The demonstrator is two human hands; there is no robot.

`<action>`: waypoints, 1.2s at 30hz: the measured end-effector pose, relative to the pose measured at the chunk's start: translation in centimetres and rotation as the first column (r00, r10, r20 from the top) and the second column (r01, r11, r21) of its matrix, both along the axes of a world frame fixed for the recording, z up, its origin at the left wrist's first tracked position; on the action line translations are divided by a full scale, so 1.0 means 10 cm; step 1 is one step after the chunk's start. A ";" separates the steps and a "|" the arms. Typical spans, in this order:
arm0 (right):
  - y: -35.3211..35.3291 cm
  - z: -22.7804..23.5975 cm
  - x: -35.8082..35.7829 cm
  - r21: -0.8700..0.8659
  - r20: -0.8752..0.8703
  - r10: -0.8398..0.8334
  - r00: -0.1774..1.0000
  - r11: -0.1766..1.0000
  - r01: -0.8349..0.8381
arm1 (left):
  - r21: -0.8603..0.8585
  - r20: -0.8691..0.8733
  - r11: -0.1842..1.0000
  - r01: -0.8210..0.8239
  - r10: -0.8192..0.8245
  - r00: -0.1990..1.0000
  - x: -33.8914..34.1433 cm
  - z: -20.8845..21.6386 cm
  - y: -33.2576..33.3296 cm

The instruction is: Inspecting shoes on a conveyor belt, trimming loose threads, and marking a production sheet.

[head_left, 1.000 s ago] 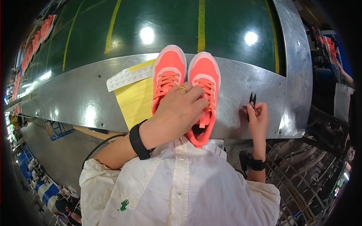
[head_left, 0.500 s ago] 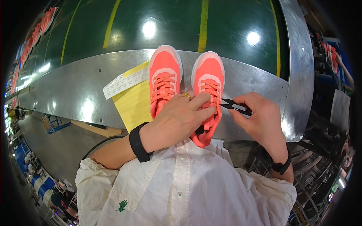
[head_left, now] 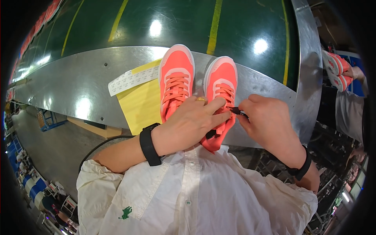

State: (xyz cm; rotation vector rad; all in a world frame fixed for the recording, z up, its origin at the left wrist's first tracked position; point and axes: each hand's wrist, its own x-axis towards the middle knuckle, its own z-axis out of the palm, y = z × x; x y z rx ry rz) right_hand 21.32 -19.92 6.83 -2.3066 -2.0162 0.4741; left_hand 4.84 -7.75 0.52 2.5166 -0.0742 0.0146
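Observation:
Two coral-pink lace-up sneakers stand side by side at the metal table edge, toes pointing away from me. Across the heel end of the left sneaker [head_left: 177, 66] reaches my left hand [head_left: 196, 119], its thumb and fingers pinching at the upper laces of the right sneaker [head_left: 223, 76]. What exactly lies between those fingertips is too small to make out. My right hand [head_left: 266, 117] is closed around small black thread snips [head_left: 238, 112]. Their tips touch the right sneaker's lacing, close beside my left fingertips; most of the snips is hidden by my fingers.
A yellow sheet [head_left: 137, 105] and a white label strip [head_left: 131, 82] lie left of the sneakers on the metal ledge [head_left: 78, 74]. Beyond runs a green conveyor belt [head_left: 176, 23] with yellow lines. At far right, another person's hand [head_left: 356, 74] holds a pair of coral sneakers [head_left: 336, 66].
The snips have moved left onto the right sneaker's laces, and their blades have come together. The other person's sneakers at far right have come further into view. My view has shifted slightly.

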 end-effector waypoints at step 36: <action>-0.04 -0.02 -0.08 0.013 0.042 -0.074 0.996 0.997 0.073 | 0.007 0.128 0.999 -0.043 0.041 0.991 -0.03 -0.09 -0.07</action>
